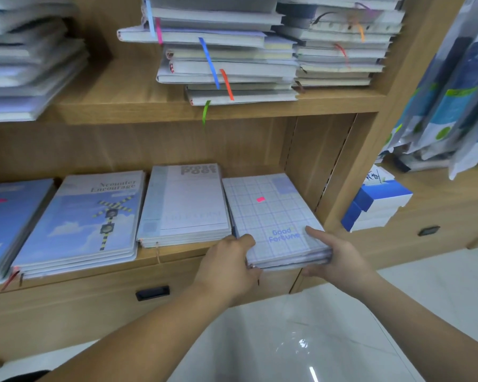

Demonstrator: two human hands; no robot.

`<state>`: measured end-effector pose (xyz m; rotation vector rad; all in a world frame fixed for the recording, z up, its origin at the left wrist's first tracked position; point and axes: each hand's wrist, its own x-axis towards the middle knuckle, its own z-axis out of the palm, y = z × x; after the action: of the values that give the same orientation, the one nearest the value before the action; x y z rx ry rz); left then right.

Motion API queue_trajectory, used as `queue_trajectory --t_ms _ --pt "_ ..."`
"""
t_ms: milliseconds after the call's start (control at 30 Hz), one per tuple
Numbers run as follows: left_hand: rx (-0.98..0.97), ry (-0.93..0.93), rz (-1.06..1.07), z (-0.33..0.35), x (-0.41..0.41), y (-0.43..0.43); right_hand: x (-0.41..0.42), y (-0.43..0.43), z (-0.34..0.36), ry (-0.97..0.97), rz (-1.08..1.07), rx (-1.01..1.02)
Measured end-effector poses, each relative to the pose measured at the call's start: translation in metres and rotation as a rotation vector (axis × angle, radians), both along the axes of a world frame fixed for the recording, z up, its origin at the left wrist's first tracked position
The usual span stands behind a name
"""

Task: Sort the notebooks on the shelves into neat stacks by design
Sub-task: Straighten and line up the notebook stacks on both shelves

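On the lower shelf a stack of pale grid-pattern "Good Fortune" notebooks [271, 213] lies at the right end, its near edge past the shelf front. My left hand [228, 263] grips its near left corner, thumb on the top cover. My right hand [334, 252] grips the near right corner, thumb on top and fingers underneath. To the left lie a grey-white "Prose Poet" stack [185, 205], a sky-blue "Ncounter Encourage" stack [86, 219] and a blue stack [9, 216] at the frame's left edge.
The upper shelf [149, 106] carries untidy piles of notebooks [232, 53] with coloured ribbon bookmarks hanging down. A shelf side panel [340, 166] stands right of the held stack. Blue and white boxes [375, 205] sit on the neighbouring unit. A drawer handle [152, 293] is below the shelf.
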<state>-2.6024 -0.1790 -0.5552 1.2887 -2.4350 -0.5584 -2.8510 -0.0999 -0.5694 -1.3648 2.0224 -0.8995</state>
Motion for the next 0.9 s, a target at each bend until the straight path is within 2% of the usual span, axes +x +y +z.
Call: queue_trajectory --t_ms 300,567,900 --pt "0.0 0.03 0.021 0.003 0.007 -0.005 0.0 0.0 0.004 0.073 -0.152 -0.077" --pt "0.074 0.186 0.094 0.001 0.004 0.002 -0.004 0.007 0.01 -0.184 -0.132 -0.102" --pt "0.058 0.267 0.172 0.005 0.004 -0.001 -0.009 -0.004 0.007 -0.243 -0.164 -0.126"
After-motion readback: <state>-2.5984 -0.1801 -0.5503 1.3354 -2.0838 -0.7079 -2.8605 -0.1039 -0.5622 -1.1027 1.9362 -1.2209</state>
